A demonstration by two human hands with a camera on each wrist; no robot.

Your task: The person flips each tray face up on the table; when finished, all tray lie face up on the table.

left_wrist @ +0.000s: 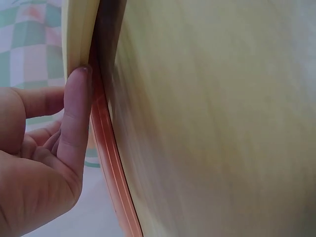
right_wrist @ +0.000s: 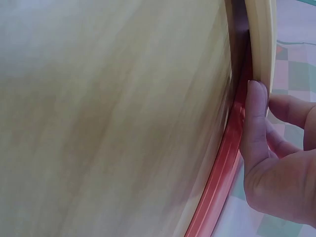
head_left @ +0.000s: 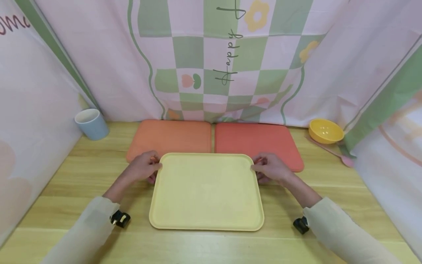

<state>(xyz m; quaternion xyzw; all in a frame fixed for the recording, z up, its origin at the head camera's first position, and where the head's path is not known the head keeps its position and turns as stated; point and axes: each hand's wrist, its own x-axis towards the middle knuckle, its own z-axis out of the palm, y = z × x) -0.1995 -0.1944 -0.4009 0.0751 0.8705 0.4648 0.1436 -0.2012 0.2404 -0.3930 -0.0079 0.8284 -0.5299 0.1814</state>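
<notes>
A pale yellow rectangular tray with rounded corners lies between the two hands. My left hand pinches its left edge near the far corner, thumb on the rim. My right hand grips the opposite edge the same way. Both wrist views show the tray's side wall between thumb and fingers, with a shadowed gap under it. Behind it are an orange tray on the left and a red tray on the right, side by side. The yellow tray overlaps their near edges in the head view.
A light blue cup stands at the back left of the wooden table. At the back right sit a yellow bowl and a pink spoon. A checkered curtain hangs behind the trays, with pale cloth on both sides.
</notes>
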